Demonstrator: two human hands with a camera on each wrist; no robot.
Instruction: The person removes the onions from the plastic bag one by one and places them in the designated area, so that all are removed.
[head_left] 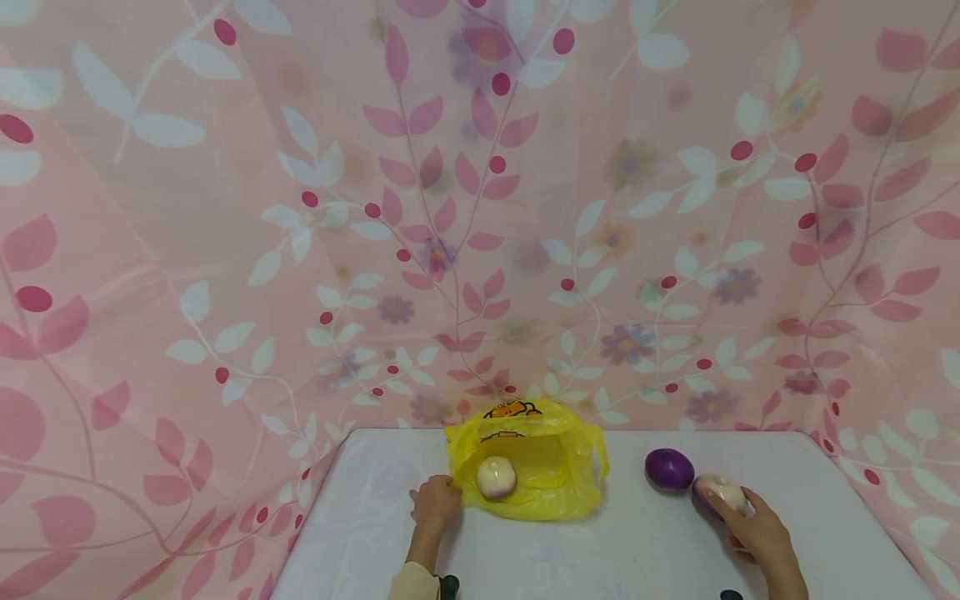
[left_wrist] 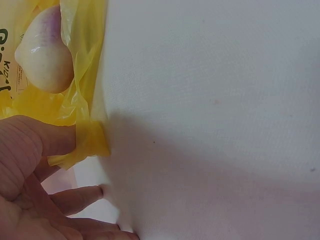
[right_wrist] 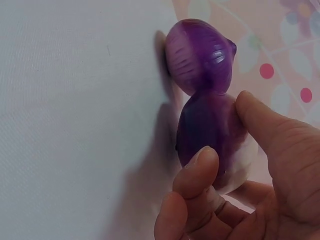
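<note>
My left hand [head_left: 437, 502] is at the left side of a yellow plastic bag [head_left: 558, 500], pinching its edge between thumb and fingers; the left wrist view shows the bunched film [left_wrist: 92, 140] there. Just inside the bag's mouth lies a white turnip [head_left: 496, 477] with a purple tinge [left_wrist: 47, 55]. Over on the right, my right hand [head_left: 763, 533] grips a second turnip [head_left: 724, 487], purple on one end and white on the other, thumb and fingers around it. A shiny purple onion [head_left: 669, 470] sits right against this turnip [right_wrist: 202, 127].
A white cloth covers the table [head_left: 637, 558]. Behind it and along both sides hangs a pink curtain [head_left: 525, 250] with leaves and flowers, close to the table's back edge. The bag stands near that back edge, mouth facing me.
</note>
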